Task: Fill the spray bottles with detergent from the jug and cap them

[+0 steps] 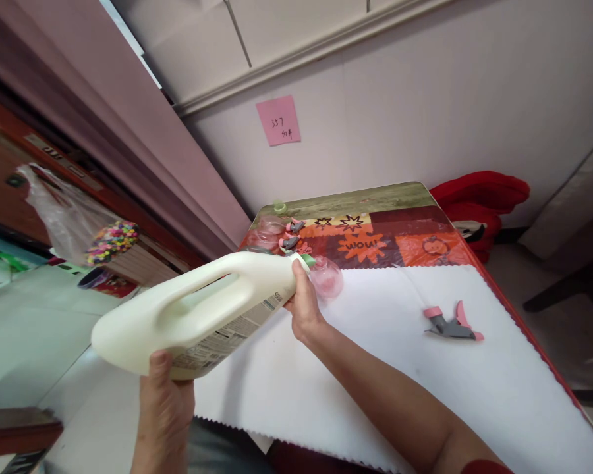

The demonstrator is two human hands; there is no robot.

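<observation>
A large cream detergent jug (212,309) lies tilted in the air, its neck toward the right. My left hand (165,388) grips its base end from below, thumb on the side. Around the neck, next to the green spout (308,261), my right hand (304,303) is closed. Just beyond the spout stands a clear pink bottle (327,278) on the white cloth; whether liquid is flowing cannot be made out. A grey and pink spray trigger head (452,322) with a thin tube lies on the cloth to the right.
More pink bottles (269,230) with grey and pink spray heads (292,234) lie at the table's far left, near a green cap (279,207). A white cloth (375,368) covers the near table. Behind is a wall with a pink note (279,121); a red plush item (479,197) sits beyond the right edge.
</observation>
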